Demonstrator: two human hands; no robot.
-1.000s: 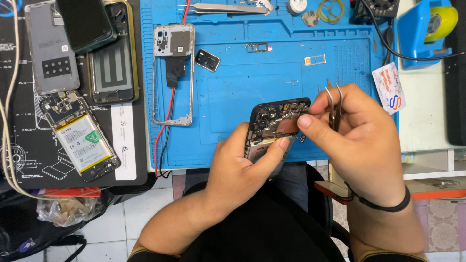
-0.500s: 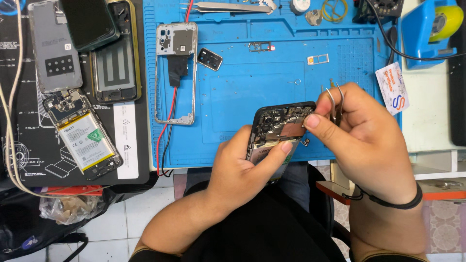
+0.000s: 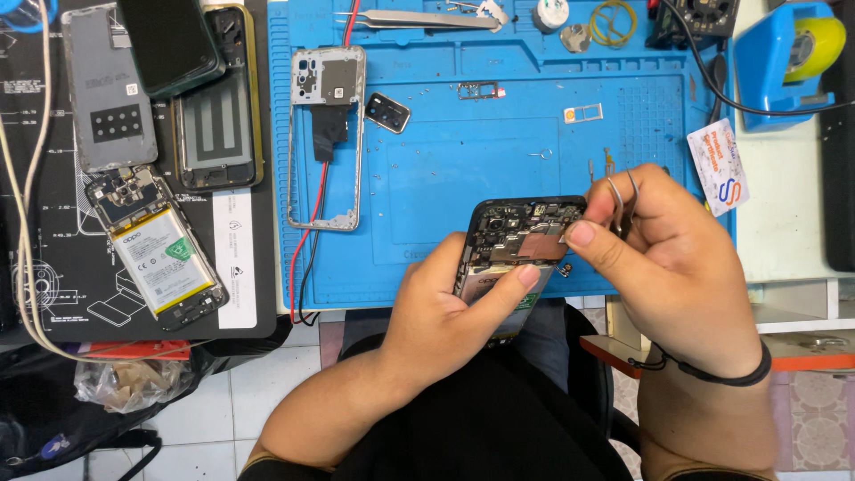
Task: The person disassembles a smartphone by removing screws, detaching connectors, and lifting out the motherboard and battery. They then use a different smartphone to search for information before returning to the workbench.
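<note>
An opened smartphone [image 3: 517, 249], its back cover off and circuit board exposed, is held at the centre of the frame, above the lower edge of the blue repair mat [image 3: 463, 169]. It is grasped from below by the left hand [image 3: 445, 307], thumb pressed on its lower part. Metal tweezers [image 3: 621, 200] are pinched in the right hand [image 3: 677, 258], whose thumb touches the board's right edge. A phone with exposed battery [image 3: 156, 249] lies at the left on the worktop.
</note>
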